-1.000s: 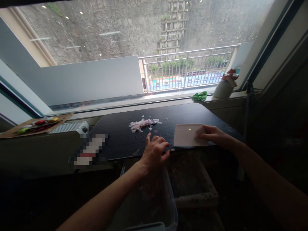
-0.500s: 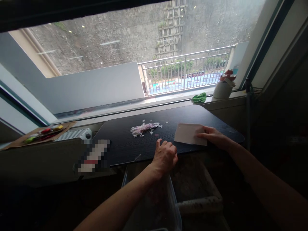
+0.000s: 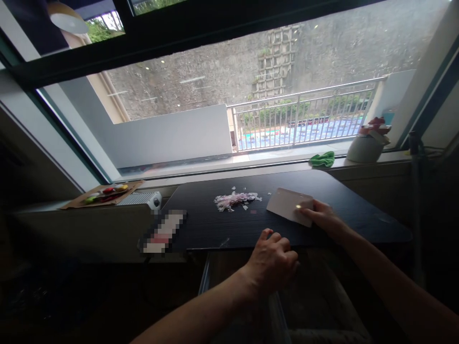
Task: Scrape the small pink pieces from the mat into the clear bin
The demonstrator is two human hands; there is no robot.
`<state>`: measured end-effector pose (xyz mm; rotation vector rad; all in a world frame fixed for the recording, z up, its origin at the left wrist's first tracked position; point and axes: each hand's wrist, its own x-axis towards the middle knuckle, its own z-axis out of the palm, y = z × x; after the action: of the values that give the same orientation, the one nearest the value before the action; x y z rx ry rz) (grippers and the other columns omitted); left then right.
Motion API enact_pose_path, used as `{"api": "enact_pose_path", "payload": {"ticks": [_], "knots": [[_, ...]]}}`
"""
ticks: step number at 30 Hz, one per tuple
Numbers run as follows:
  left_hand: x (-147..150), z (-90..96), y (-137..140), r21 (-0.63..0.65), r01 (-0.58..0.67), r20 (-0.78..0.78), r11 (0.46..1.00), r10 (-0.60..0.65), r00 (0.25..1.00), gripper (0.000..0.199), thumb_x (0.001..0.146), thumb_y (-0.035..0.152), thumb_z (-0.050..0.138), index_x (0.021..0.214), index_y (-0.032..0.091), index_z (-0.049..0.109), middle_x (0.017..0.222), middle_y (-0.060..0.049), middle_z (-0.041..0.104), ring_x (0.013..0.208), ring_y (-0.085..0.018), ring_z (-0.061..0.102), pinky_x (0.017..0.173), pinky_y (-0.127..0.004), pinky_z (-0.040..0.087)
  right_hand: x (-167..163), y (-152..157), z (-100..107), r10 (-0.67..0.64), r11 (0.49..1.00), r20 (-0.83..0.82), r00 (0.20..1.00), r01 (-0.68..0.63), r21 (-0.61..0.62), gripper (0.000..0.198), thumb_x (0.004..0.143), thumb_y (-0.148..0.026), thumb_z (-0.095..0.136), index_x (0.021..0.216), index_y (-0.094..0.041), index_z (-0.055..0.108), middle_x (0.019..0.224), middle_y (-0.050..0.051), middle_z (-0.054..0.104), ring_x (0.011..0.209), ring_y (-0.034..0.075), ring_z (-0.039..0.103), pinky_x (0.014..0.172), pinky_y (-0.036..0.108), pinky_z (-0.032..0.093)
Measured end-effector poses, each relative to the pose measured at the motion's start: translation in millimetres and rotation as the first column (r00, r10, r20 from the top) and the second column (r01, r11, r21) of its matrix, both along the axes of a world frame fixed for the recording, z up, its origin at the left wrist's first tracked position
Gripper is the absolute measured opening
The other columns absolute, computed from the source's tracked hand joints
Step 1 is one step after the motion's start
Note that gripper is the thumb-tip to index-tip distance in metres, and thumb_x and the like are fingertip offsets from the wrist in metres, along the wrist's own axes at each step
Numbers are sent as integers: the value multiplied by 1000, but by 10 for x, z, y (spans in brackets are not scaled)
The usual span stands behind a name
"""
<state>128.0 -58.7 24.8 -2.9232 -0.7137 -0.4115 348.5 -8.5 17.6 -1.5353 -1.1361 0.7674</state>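
Observation:
In the head view, my right hand [image 3: 324, 216] grips the near right corner of a flat white rectangular scraper [image 3: 287, 203], its thumb lying on the face. This scraper is tilted above the right half of the black table [image 3: 344, 200]. A small heap of pale pink and white flakes [image 3: 234, 199] lies on the tabletop to its left, with a few stray bits around it. My left hand [image 3: 274, 258] hovers at the table's front edge, below the heap and apart from it. Its fingers are curled in, and the palm side is hidden.
A blurred-out flat object [image 3: 165, 231] lies at the table's left end. Under the front edge stands a clear plastic bin [image 3: 281, 315], mostly in shadow. On the windowsill are a green cloth [image 3: 322, 159] and a white spray bottle [image 3: 366, 145]. Brown cardboard [image 3: 79, 198] bears coloured items at left.
The camera view has tilted up and turned left, so the scene shifts down and right. The scraper has turned and tilted in my right hand. My left hand has moved back towards me, over the table edge.

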Motion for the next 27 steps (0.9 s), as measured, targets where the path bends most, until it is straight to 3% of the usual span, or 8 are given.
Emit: {"api": "enact_pose_path", "payload": {"ticks": [3,6,9,12,17,20,22,27], "knots": [[-212,11,94,5,-11,48,1000,11,999,14,85,21,53,93,21,65,92,-3,65,90,-19,55,103,-44,30,-199,112,43,-18,1000,31,999,17,23,19,63,-27,67,79,-17,68,75,4,72,70,20,66,59,27,50],[-569,38,329,-43,-191,187,981,195,963,18,85,19,52,95,23,67,90,-3,66,91,-18,57,102,-43,31,-359,162,78,73,996,-49,996,-75,-38,18,62,-21,68,79,-17,68,76,4,72,69,19,66,61,27,52],[-964,35,624,-96,-432,268,897,441,856,20,86,21,49,91,22,69,89,-4,66,91,-20,58,95,-42,37,-483,208,68,141,987,-145,979,-151,-59,21,61,-19,68,82,-18,67,77,3,73,69,19,67,61,28,54],[-1239,-42,822,-137,-594,236,793,609,758,19,84,24,51,89,21,69,89,-5,65,91,-23,59,92,-43,39,-580,272,35,48,999,-121,992,-48,3,23,61,-20,68,84,-17,66,78,3,72,69,19,66,60,28,54],[-1318,-170,851,-134,-630,252,765,641,725,19,84,25,51,93,22,67,92,-5,64,93,-22,56,92,-41,39,-654,284,59,132,991,-61,989,-134,-29,19,64,-21,65,83,-16,65,78,4,71,69,19,66,60,28,53],[-1281,-167,822,-115,-636,232,763,643,730,18,84,25,51,93,22,67,93,-5,64,94,-22,56,96,-42,37,-652,274,116,54,997,194,980,-65,52,16,68,-26,64,81,-18,65,75,3,70,68,19,64,59,27,50],[-1268,-153,812,-104,-640,228,762,644,730,18,84,24,51,93,22,66,94,-5,64,94,-22,56,97,-42,36,-669,293,155,-19,991,384,923,-34,131,17,71,-31,63,84,-19,65,75,4,70,69,19,63,60,28,48],[-1266,-138,794,-82,-647,228,758,646,729,19,84,23,49,95,21,66,95,-6,65,94,-22,57,98,-43,36,-735,289,263,51,980,556,830,-148,132,18,80,-30,57,93,-22,66,86,7,74,79,22,67,68,32,49]]}}
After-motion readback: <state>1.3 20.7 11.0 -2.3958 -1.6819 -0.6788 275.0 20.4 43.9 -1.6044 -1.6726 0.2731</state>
